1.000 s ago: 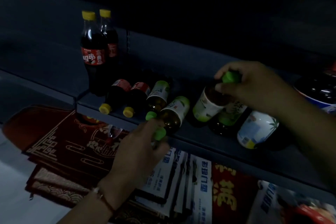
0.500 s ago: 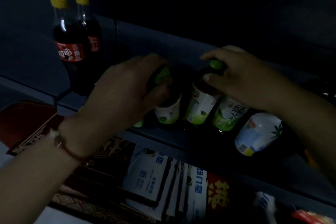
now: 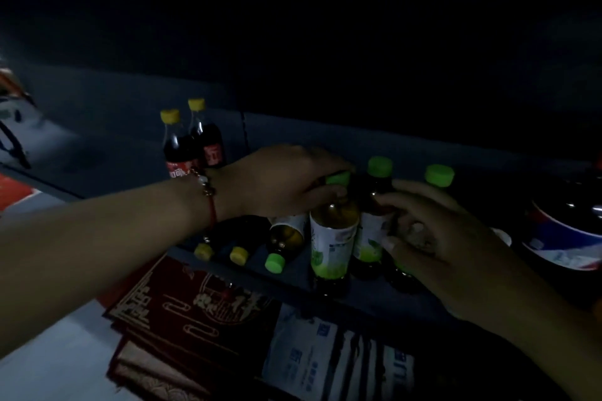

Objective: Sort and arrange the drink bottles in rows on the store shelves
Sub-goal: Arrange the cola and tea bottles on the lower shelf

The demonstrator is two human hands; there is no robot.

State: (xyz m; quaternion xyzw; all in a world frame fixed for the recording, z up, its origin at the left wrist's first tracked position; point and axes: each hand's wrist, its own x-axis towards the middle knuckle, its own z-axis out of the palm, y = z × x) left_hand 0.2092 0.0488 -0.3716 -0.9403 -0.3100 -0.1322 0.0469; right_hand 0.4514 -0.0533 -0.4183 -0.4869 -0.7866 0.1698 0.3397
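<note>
Three green-capped tea bottles stand upright near the front edge of the shelf (image 3: 325, 298), and the step in hand looks like standing the fallen ones up and closing them into a row. The left hand (image 3: 286, 182) reaches across from the left, its fingers curled over the cap and neck of the front tea bottle (image 3: 330, 238), which stands at the shelf's front edge. The right hand (image 3: 433, 238) comes in from the right with fingers and thumb wrapped around the body of the second tea bottle (image 3: 374, 192), just behind and touching the first; a third tea bottle (image 3: 439, 175) stands behind that hand, only its cap showing. One more tea bottle lies on its side (image 3: 286, 238) left of the group, cap toward the shelf edge, beside two fallen cola bottles (image 3: 221, 251) whose yellow caps also point outward. Two upright cola bottles (image 3: 182, 146) stand at the back left. The next move probably calls for releasing the standing pair once they sit square, then lifting the lying tea bottle by its neck and setting it in line. The light is very dim: the shelf's back is black, the lying cola bodies are hidden under the left wrist, a large blue-labelled bottle (image 3: 560, 238) at the right is cut off by the frame, and the packets (image 3: 325, 355) on the lower level are unreadable.
</note>
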